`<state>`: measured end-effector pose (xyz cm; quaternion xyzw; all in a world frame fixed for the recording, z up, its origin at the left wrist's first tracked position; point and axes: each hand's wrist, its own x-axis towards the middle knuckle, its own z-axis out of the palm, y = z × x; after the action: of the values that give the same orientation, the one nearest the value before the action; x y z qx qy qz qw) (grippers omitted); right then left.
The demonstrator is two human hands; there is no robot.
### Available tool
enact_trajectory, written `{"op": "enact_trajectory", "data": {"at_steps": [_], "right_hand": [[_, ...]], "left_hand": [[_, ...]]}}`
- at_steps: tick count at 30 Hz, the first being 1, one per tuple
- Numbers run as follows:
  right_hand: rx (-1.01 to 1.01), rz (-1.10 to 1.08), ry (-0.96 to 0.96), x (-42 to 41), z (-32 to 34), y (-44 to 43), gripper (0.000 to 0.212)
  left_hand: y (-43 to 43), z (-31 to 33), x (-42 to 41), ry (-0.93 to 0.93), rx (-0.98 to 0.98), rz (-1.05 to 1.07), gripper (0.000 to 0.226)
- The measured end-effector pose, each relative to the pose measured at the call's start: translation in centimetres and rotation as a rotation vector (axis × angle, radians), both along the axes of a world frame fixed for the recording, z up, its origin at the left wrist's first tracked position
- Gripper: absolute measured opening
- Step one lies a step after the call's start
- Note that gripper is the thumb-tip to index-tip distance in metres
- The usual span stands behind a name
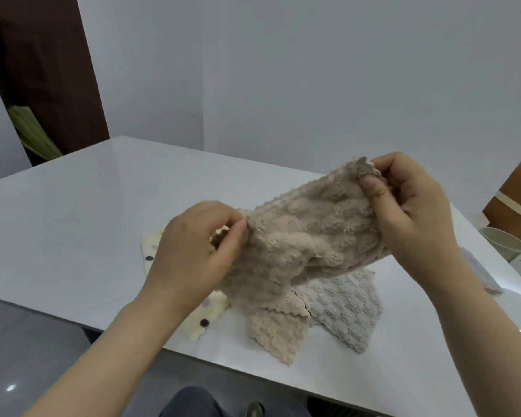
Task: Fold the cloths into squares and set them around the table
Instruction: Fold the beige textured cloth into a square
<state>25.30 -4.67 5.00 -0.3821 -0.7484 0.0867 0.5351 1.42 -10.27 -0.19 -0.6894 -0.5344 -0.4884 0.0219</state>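
My left hand [193, 251] pinches one corner of the beige cloth [298, 245], thumb and fingers closed on the edge, low and near me. The cloth's long axis rises from that grip up and to the right, its slack lower end draping onto the worktop [88, 221]. My right hand [409, 215] pinches the opposite upper corner, higher and farther out. Both hands are equally engaged; the next move, as I judge it, is levelling this edge before laying it flat. Beneath lie a dotted cream cloth [206, 323] and a grey cloth [343, 308], unfolded.
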Motion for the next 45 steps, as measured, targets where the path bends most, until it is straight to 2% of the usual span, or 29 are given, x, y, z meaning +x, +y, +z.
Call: {"op": "enact_trajectory", "data": {"at_steps": [3,10,12,16,19,22,26,29,32,34,37,39,43,45], "right_hand": [[-0.008,-0.024,0.041,0.1,-0.3,0.0,0.008],[0.047,-0.103,0.095,-0.1,-1.1,-0.2,0.006],[-0.001,-0.120,0.037,0.2,-1.6,0.4,0.006],[-0.237,-0.205,-0.204,1.0,-4.8,2.7,0.007],[-0.356,-0.241,-0.285,1.7,-8.0,3.5,0.010],[-0.416,-0.245,-0.269,2.5,-9.9,3.4,0.011],[-0.346,-0.246,-0.238,2.7,-10.1,3.2,0.010],[-0.298,-0.237,-0.248,2.7,-9.9,3.4,0.005],[-0.284,-0.226,-0.239,2.6,-9.9,3.7,0.004],[-0.288,-0.220,-0.240,2.5,-10.0,3.9,0.003],[-0.296,-0.208,-0.235,2.5,-10.3,3.9,0.004],[-0.303,-0.204,-0.236,2.5,-10.5,3.9,0.004],[-0.323,-0.201,-0.237,2.5,-10.6,3.9,0.003],[-0.318,-0.201,-0.240,2.7,-10.6,3.9,0.003]], "left_hand": [[0.3,0.4,0.3,-0.049,0.002,0.049,0.019],[0.5,0.3,0.3,-0.002,-0.050,-0.050,0.018],[0.9,0.1,-0.2,-0.053,-0.174,-0.148,0.021],[3.0,-1.9,-1.4,-0.213,-0.582,-0.216,0.022],[3.7,-4.1,-2.0,-0.166,-0.738,-0.190,0.026],[3.5,-6.1,-2.4,-0.087,-0.711,-0.125,0.022],[2.5,-7.5,-2.3,-0.036,-0.651,0.005,0.025],[1.8,-8.2,-2.6,-0.078,-0.715,0.091,0.041],[1.6,-8.5,-2.9,-0.187,-0.750,0.117,0.046],[1.4,-8.6,-3.1,-0.200,-0.732,0.114,0.040],[1.1,-8.6,-3.4,-0.108,-0.728,0.116,0.023],[1.1,-8.8,-3.6,-0.087,-0.743,0.129,0.021],[1.0,-8.9,-3.5,-0.136,-0.726,0.141,0.018],[1.0,-8.8,-3.5,-0.218,-0.714,0.121,0.017]]}}
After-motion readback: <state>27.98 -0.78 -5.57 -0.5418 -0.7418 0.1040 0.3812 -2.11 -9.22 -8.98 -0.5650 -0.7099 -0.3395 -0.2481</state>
